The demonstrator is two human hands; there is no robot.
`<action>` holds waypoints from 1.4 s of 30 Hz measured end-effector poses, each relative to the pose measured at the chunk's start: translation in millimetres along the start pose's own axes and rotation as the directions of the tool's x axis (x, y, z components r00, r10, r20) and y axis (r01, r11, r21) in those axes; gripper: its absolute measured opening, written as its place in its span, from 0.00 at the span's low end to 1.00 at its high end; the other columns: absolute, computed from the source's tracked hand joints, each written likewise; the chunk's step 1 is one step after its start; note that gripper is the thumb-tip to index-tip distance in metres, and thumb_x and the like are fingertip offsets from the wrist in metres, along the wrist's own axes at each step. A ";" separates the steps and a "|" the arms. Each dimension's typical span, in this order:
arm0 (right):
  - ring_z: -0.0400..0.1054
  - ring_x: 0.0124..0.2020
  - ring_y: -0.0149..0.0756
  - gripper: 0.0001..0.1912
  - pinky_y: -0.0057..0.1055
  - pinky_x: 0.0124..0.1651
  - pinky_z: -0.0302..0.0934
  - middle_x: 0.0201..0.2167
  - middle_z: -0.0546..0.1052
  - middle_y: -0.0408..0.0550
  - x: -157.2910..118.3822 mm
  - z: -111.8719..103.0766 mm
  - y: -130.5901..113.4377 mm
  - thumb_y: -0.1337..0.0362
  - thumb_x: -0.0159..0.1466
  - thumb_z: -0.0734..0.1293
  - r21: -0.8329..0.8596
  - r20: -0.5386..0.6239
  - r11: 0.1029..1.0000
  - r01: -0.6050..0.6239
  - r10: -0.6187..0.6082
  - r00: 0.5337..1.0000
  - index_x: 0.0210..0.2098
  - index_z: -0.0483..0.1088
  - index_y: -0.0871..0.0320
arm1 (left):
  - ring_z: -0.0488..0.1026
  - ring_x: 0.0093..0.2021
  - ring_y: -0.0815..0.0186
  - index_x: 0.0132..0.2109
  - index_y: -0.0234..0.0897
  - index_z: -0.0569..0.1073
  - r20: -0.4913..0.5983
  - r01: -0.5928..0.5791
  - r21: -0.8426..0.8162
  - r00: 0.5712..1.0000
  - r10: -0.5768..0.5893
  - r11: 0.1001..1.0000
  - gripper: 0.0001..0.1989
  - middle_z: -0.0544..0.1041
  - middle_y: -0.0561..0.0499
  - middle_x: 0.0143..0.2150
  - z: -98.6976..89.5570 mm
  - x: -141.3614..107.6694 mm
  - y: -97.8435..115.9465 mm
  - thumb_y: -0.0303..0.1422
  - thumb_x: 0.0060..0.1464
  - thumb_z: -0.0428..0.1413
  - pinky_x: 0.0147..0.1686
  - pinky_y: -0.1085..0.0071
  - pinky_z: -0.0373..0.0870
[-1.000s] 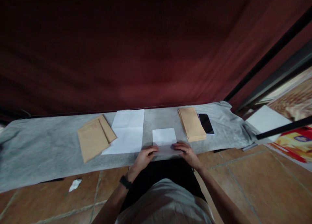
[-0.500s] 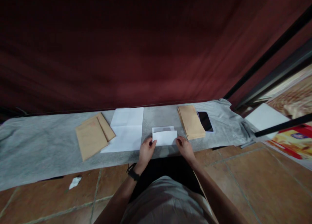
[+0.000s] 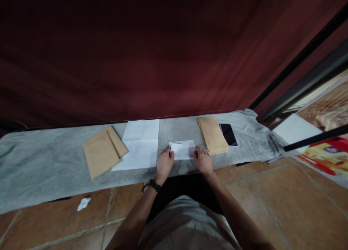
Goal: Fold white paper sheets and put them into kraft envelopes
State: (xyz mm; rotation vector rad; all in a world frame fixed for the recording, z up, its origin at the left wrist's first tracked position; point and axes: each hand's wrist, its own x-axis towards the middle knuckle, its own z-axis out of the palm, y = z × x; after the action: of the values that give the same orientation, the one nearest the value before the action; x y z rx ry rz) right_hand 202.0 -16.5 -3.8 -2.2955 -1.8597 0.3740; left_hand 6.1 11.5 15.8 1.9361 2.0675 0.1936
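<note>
A small folded white paper (image 3: 183, 151) lies low over the grey cloth in front of me, its flap slightly askew. My left hand (image 3: 164, 163) pinches its left edge between thumb and fingers, a dark band on that wrist. At the right edge, the fingers of my right hand (image 3: 203, 161) are closed on the same paper. Larger white sheets (image 3: 141, 145) with a crease across them lie to the left, partly under brown envelopes (image 3: 101, 154). A stack of brown envelopes (image 3: 214, 136) sits just right of my right hand.
A dark-screened phone (image 3: 228, 134) touches the right envelope stack. The grey cloth (image 3: 40, 163) covers the long narrow surface, with a dark red curtain (image 3: 152, 61) behind it. A crumpled white scrap (image 3: 83, 204) lies on the tiled floor. Black bars cross the right side.
The top flap of the paper has come down flatter and toward me. Both hands have shifted slightly, the right one inward over the paper's edge.
</note>
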 end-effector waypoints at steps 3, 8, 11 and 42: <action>0.77 0.40 0.40 0.18 0.32 0.42 0.64 0.46 0.81 0.53 4.2 0.8 -3.4 0.60 0.74 0.56 -0.059 -0.018 0.998 0.025 -0.026 1.000 0.60 0.65 0.55 | 0.81 0.41 0.57 0.51 0.38 0.77 -0.011 0.019 0.037 1.000 -0.019 0.999 0.17 0.83 0.43 0.41 0.9 3.7 2.9 0.38 0.68 0.46 0.39 0.67 0.72; 0.76 0.40 0.41 0.17 0.34 0.45 0.62 0.45 0.80 0.55 12.7 6.2 -4.8 0.62 0.75 0.55 -0.137 -0.083 0.987 0.078 -0.090 0.993 0.58 0.67 0.57 | 0.81 0.40 0.57 0.53 0.37 0.76 -0.028 0.031 0.079 0.999 -0.029 0.996 0.18 0.83 0.42 0.38 4.5 8.3 5.3 0.38 0.69 0.45 0.39 0.67 0.73; 0.74 0.42 0.43 0.17 0.37 0.48 0.61 0.43 0.80 0.56 16.4 9.4 -3.6 0.62 0.75 0.55 -0.157 -0.136 0.981 0.114 -0.136 0.981 0.57 0.68 0.59 | 0.81 0.40 0.57 0.53 0.36 0.76 -0.049 0.028 0.103 0.999 -0.024 0.994 0.19 0.83 0.41 0.37 7.2 9.6 6.4 0.38 0.69 0.44 0.38 0.67 0.73; 0.51 0.72 0.50 0.29 0.50 0.71 0.42 0.72 0.56 0.58 7.0 35.9 -12.8 0.58 0.75 0.53 -0.121 -0.173 0.929 0.348 -0.365 0.915 0.71 0.53 0.64 | 0.62 0.68 0.54 0.67 0.34 0.63 -0.175 -0.414 0.084 0.890 0.422 0.907 0.24 0.68 0.39 0.66 29.5 -10.0 20.4 0.35 0.70 0.41 0.66 0.56 0.59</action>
State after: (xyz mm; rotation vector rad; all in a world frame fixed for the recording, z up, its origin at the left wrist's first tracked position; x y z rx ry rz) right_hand 180.8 -8.0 -35.1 -1.8980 -2.1691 0.0173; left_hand 35.0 0.1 -4.7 2.4592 1.7385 0.4441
